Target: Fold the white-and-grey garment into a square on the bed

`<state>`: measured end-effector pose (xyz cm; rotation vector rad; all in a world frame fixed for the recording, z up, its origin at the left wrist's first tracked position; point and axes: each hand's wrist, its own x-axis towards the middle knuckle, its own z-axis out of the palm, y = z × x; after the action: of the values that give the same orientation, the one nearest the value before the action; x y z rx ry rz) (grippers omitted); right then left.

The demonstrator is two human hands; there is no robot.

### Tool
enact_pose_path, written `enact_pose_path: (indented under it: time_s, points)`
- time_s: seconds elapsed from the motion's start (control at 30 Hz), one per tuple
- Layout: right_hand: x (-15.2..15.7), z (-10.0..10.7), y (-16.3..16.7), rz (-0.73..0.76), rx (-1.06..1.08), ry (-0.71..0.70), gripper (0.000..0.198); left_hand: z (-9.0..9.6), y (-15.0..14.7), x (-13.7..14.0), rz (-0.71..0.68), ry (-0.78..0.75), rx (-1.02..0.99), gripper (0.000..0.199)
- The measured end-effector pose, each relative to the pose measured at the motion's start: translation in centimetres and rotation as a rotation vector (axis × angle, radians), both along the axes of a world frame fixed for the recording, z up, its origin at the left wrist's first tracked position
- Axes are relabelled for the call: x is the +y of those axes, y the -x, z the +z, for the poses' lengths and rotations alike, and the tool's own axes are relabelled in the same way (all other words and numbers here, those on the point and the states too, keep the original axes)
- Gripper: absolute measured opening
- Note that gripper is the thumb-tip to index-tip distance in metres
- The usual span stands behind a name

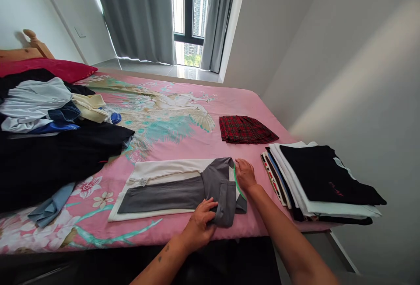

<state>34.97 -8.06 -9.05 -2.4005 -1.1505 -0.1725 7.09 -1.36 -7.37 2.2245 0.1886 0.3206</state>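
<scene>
Near the bed's front edge, the grey-and-white shirt is pinched at its sleeve by the left hand; the right hand, fingers together, presses the collar. Edges should be aligned squarely.

white walls, grey curtains, bright window

- Two hands: left hand, right hand.
- One grey-and-white shirt under them.
- One red plaid garment, folded.
- One stack of folded clothes.
- One heap of unfolded clothes.
- One red pillow.
- One window.
</scene>
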Motion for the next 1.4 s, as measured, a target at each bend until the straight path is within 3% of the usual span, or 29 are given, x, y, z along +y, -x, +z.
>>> enact_pose_path:
  time_s: [0.07, 0.17, 0.27, 0.37, 0.47, 0.63, 0.73, 0.83, 0.9, 0.97, 1.1, 1.27, 1.4]
  points:
    - [0.4, 1.0, 0.7, 0.022, -0.024, -0.062, 0.041, -0.1, 0.1, 0.0, -0.011, -0.013, 0.01, 0.029]
    - [1.6, 2.4, 2.4, 0.179, -0.054, -0.098, 0.037, -0.1, 0.2, 0.0, -0.019, -0.038, 0.002, 0.02]
    - [2.6, 2.4, 3.9, 0.341, -0.048, -0.02, 0.031, -0.3, 0.2, -0.1, -0.006, -0.057, -0.018, 0.011]
    - [2.9, 1.4, 4.0, 0.224, 0.015, 0.095, 0.036, -0.7, 0.2, -0.2, 0.001, -0.073, -0.044, 0.01]
    - [2.7, 0.8, 3.2, 0.043, 0.044, 0.076, 0.043, -1.2, 0.3, -0.2, 0.005, -0.084, -0.074, 0.01]
    - [2.4, 0.5, 2.2, 0.208, 0.066, 0.04, 0.039, -0.2, -0.7, -0.7, 0.108, -0.034, -0.07, 0.02]
    - [2.2, -0.6, 1.5, 0.239, 0.112, 0.016, 0.041, 1.4, -2.3, -1.1, 0.276, -0.043, 0.102, 0.03]
    - [2.0, -1.7, 0.9, 0.239, 0.135, -0.039, 0.045, 2.8, -3.6, -1.6, 0.327, -0.085, 0.265, 0.019]
    - [2.0, -2.1, 0.7, 0.237, 0.142, -0.068, 0.047, 3.1, -3.5, -2.1, 0.293, -0.101, 0.225, 0.013]
    - [1.9, -2.3, 0.7, 0.234, 0.149, -0.086, 0.047, 2.9, -2.5, -2.8, 0.207, -0.13, 0.097, 0.021]
    - [1.8, -2.3, 0.7, 0.22, 0.171, -0.112, 0.046, 1.2, 0.7, -4.3, 0.057, -0.219, -0.03, 0.022]
    - [1.7, -2.6, 0.6, 0.209, 0.198, -0.145, 0.045, -0.9, 3.5, -4.8, -0.007, -0.333, -0.085, 0.014]
    - [1.7, -2.7, 0.5, 0.198, 0.203, -0.163, 0.043, -1.3, 4.0, -4.9, -0.018, -0.383, -0.138, 0.013]
